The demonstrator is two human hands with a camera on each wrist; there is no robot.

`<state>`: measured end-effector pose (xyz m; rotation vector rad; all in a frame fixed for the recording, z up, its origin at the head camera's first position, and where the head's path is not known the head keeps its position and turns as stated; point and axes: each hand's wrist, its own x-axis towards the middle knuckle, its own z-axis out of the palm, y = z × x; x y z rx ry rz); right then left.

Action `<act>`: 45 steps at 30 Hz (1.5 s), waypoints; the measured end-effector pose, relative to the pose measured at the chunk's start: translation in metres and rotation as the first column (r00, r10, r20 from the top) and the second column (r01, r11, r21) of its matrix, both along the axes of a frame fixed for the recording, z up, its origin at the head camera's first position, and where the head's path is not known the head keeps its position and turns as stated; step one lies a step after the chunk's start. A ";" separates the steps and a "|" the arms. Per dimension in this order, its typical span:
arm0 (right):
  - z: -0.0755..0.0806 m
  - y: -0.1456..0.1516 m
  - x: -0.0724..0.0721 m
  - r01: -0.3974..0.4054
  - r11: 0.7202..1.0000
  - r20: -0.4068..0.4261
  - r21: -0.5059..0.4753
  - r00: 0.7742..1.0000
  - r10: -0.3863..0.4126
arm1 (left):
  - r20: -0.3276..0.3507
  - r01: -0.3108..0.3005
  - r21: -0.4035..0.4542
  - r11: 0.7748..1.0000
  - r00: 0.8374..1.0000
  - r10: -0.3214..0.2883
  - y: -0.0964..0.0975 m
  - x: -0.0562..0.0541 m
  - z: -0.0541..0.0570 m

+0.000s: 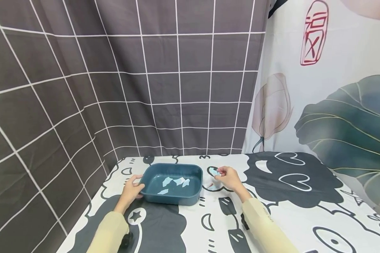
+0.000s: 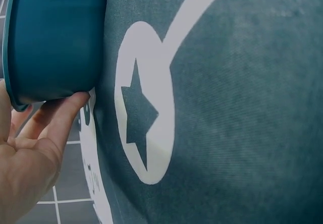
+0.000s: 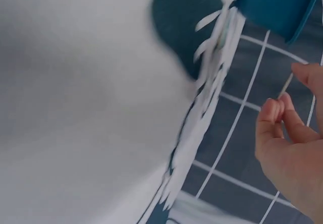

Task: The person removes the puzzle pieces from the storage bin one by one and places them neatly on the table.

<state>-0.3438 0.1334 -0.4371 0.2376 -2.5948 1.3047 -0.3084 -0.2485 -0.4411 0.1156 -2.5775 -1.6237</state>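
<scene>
In the head view, part of the held piece point(image 1: 214, 172) is covered by the fingertips of the right hand point(image 1: 230, 178); in the right wrist view it is seen only edge-on, so its outline cannot be told. Any marks on the pale scraps point(image 1: 179, 181) are too small to be made out. The basin point(image 1: 174, 200) is cropped in both wrist views, its inside hidden. The left hand point(image 2: 38, 153) is cut off by its wrist view's left edge. Patterned cloth point(image 3: 101, 108) is blurred beside the right hand.
</scene>
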 end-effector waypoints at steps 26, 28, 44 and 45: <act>0.010 0.006 0.004 -0.021 0.999 0.053 0.032 0.998 0.019 | 0.005 0.009 -0.008 1.000 1.000 -0.008 -0.003 0.003 0.006; 0.012 0.002 0.003 -0.023 1.000 0.048 0.014 0.999 0.022 | 0.000 0.017 -0.003 1.000 1.000 -0.017 -0.002 0.003 0.006; 0.022 -0.077 0.000 -0.169 0.980 0.049 -0.107 0.983 0.175 | -0.061 -0.002 -0.060 0.998 0.998 -0.002 0.001 0.002 0.004; 0.021 -0.082 0.001 -0.194 0.976 0.047 -0.101 0.979 0.199 | -0.062 -0.006 -0.060 0.998 0.998 0.002 0.002 0.001 0.003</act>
